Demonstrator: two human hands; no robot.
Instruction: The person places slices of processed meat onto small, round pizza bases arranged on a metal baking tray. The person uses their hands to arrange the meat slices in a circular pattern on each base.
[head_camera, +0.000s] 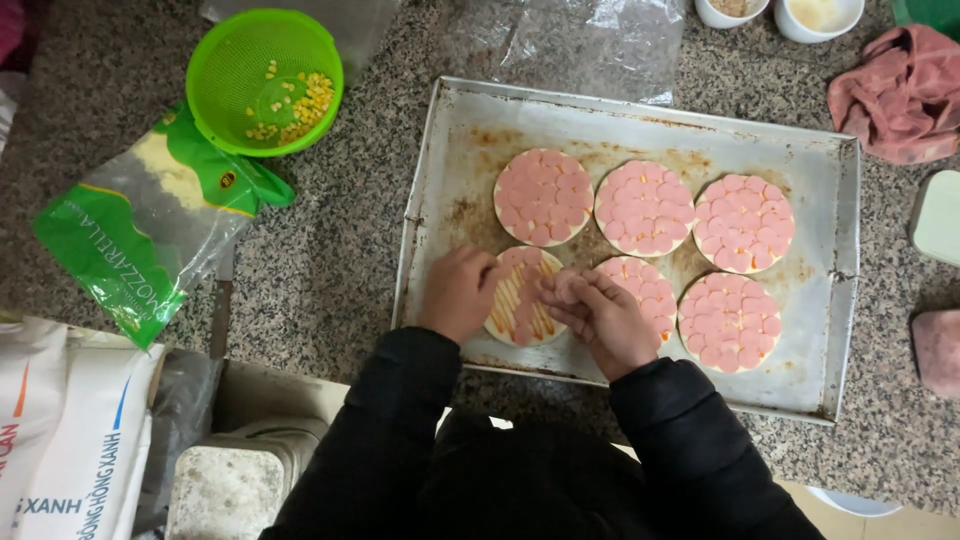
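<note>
Head camera, looking straight down

It sits close above the baking tray (455, 150) on the granite counter (320, 270).

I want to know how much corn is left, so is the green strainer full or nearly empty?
Nearly empty: the green strainer holds only scattered corn kernels along one side, with bare mesh showing across most of its bottom.

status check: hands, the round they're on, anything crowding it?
Left hand rests on unfinished round. Right hand beside it, pinching pink slices. Five covered rounds close by in metal tray; nothing blocking.
</note>
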